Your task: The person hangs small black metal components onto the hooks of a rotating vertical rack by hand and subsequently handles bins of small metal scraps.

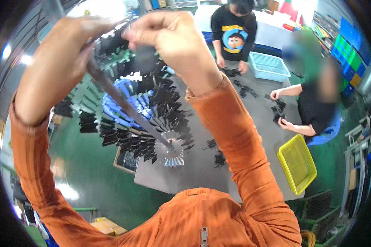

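Observation:
Both of my hands are raised at the upper end of a dark metal pole (125, 105). My left hand (59, 51) bends toward the pole's top; its fingertips are smeared by motion, so its grip is unclear. Close beside it, my right hand (179, 39) is closed, thumb and fingers pinched together on something too small to make out. Around the pole, tiers of flat black pieces (165, 101) fan outward, with blue pieces (119, 113) among them. A silvery slotted disc (173, 150) surrounds the pole's lower end.
A grey table (193, 173) extends right of the rack, with loose black pieces (219, 158) on it. Two people (235, 31) (319, 103) handle black pieces there. A light-blue basket (270, 68) and a yellow basket (299, 164) are by the table. A cardboard box (109, 226) is lower left.

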`<action>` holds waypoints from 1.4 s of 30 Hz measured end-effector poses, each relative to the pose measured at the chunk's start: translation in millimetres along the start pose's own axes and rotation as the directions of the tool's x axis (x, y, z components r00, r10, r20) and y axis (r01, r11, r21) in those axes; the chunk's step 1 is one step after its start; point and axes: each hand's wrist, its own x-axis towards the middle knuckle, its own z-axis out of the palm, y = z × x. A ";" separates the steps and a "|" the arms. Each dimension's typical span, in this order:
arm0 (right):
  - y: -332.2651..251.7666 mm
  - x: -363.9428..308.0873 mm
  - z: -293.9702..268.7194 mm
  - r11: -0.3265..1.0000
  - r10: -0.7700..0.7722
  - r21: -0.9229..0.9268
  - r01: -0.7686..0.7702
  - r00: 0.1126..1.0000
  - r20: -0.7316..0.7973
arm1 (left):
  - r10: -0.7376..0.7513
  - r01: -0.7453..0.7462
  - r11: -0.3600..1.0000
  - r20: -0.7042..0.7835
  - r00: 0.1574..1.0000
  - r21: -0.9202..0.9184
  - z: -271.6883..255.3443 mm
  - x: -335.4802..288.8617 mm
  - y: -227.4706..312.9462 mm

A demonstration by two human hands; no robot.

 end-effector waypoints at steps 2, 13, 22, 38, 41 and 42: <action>3.5 -9.7 -22.2 0.993 0.046 0.110 -0.046 0.999 0.000 | 0.032 -0.032 0.999 -0.026 0.999 -0.027 7.5 1.4 3.7; 54.6 -46.4 -243.5 0.547 0.225 -0.758 -0.355 0.935 -0.275 | -0.055 0.040 0.934 -0.032 0.998 -0.356 -18.2 -17.6 40.2; -30.0 -54.9 -61.1 0.834 -0.227 -0.549 0.052 0.940 -0.255 | 0.039 -0.022 0.956 0.052 0.998 -0.293 -49.0 0.2 70.4; -7.9 -50.7 23.2 0.486 -0.621 -0.856 0.177 0.759 -0.196 | 0.021 -0.025 0.992 -0.032 0.999 -0.123 -29.0 9.4 66.2; -2.8 -47.1 13.7 0.809 -0.458 -0.520 0.273 0.848 -0.267 | 0.057 -0.070 0.983 -0.080 0.995 -0.169 -24.1 6.6 60.8; -1.6 -45.7 9.1 0.907 -0.364 -0.319 0.274 0.892 -0.267 | 0.081 -0.101 0.978 -0.115 0.990 -0.182 -22.6 5.2 57.7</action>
